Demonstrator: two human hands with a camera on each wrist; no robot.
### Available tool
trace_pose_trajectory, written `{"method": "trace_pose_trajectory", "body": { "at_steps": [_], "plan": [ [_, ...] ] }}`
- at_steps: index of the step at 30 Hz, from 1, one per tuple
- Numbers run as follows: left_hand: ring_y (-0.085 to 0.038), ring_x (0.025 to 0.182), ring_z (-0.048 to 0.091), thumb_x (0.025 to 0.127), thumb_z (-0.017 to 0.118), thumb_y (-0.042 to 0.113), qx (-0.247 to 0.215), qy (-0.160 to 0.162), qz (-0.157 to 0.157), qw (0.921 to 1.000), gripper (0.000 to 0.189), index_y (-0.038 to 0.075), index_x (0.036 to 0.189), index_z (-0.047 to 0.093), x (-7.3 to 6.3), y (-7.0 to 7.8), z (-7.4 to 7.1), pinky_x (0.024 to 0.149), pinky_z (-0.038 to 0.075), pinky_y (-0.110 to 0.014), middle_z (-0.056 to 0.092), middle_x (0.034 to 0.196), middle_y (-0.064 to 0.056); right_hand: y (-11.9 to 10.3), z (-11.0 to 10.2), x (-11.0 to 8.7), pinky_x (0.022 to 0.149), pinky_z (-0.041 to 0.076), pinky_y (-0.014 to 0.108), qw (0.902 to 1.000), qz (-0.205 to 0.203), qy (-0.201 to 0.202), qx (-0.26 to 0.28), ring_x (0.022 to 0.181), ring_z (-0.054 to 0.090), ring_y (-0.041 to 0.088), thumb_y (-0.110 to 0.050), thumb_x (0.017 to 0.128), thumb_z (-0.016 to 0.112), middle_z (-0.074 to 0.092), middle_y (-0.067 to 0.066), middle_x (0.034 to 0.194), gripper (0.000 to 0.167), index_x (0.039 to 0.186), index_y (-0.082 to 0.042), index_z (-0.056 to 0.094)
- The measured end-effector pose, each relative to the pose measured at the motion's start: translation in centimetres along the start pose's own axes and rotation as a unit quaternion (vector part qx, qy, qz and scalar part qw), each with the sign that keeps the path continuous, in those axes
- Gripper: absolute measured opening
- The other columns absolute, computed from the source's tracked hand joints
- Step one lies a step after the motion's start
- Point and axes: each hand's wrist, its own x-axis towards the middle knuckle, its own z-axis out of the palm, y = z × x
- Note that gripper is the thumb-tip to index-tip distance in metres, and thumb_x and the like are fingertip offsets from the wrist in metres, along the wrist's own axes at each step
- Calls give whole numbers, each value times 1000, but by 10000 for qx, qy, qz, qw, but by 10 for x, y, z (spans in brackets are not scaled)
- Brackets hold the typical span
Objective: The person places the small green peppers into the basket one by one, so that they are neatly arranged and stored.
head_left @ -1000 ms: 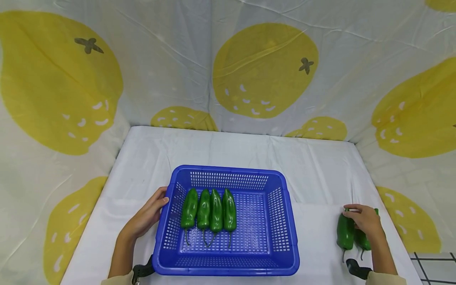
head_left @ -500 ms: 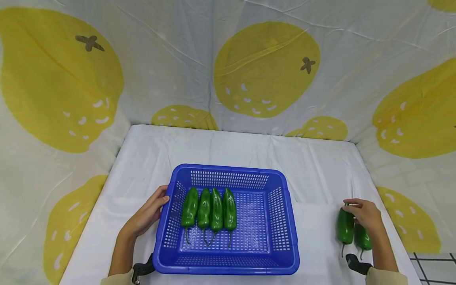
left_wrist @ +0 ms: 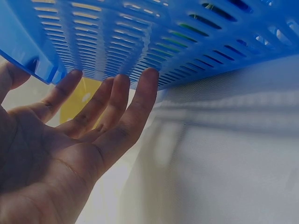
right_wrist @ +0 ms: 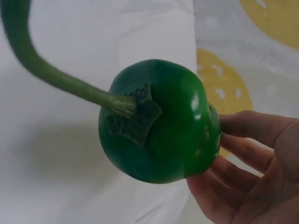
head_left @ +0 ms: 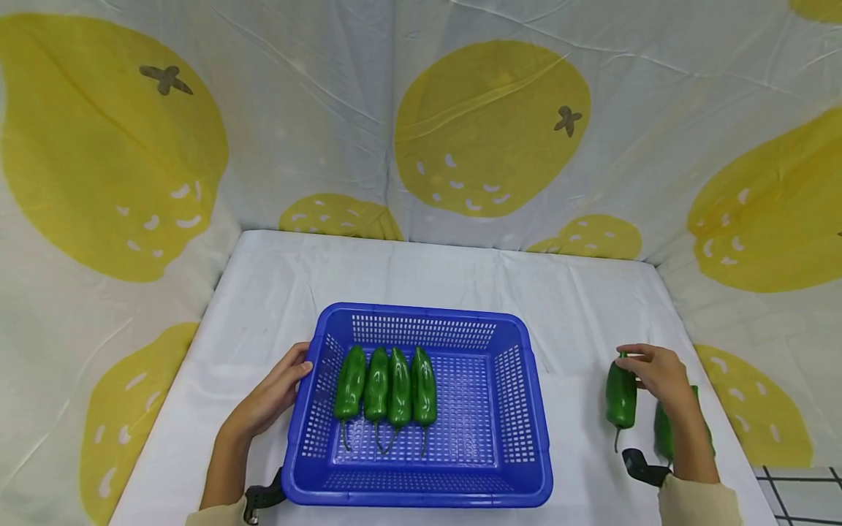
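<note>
On the right, my right hand [head_left: 661, 376] pinches a long green pepper [head_left: 621, 398] near its upper end, stem pointing down. Close up in the right wrist view, the pepper [right_wrist: 168, 126] shows its stem and star-shaped cap, with thumb and fingers around the far end. A second green pepper [head_left: 664, 432] lies partly hidden behind the right forearm. My left hand [head_left: 270, 394] holds the left side of a blue plastic basket [head_left: 460, 409], thumb at the rim, other fingertips against the slotted outer wall [left_wrist: 98, 46]. Inside the basket, several green peppers [head_left: 388, 387] lie side by side toward the left.
The basket stands on a white cloth-covered table [head_left: 434, 270]. Curtains [head_left: 487, 131] printed with yellow lemons hang behind it and along both sides. A black device [head_left: 645, 467] sits at the right wrist, another black one [head_left: 264, 498] at the left.
The right hand has carried its pepper up and to the left, away from the second pepper, which stays on the cloth. My left hand and the basket keep their places.
</note>
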Motion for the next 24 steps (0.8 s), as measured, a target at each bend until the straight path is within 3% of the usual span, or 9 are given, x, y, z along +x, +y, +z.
{"method": "trace_pose_trajectory", "body": {
  "at_steps": [10,24],
  "plan": [
    [-25,115,54,110,34,21,-36,-39,18,10000,42,-1,144,25,1,-1,0,90,52,-36,33,141,-32,-39,11,7,72,58,42,9993,-325,131,158,87,65,23,-19,95,65,66,29,110,40,123,9,63],
    [-24,117,54,110,33,21,40,-11,-6,10000,45,-2,147,23,-1,0,0,91,51,-33,31,144,-32,-89,20,8,67,58,36,9950,-880,167,431,84,68,26,-15,95,64,67,30,110,37,125,7,64]
  ]
}}
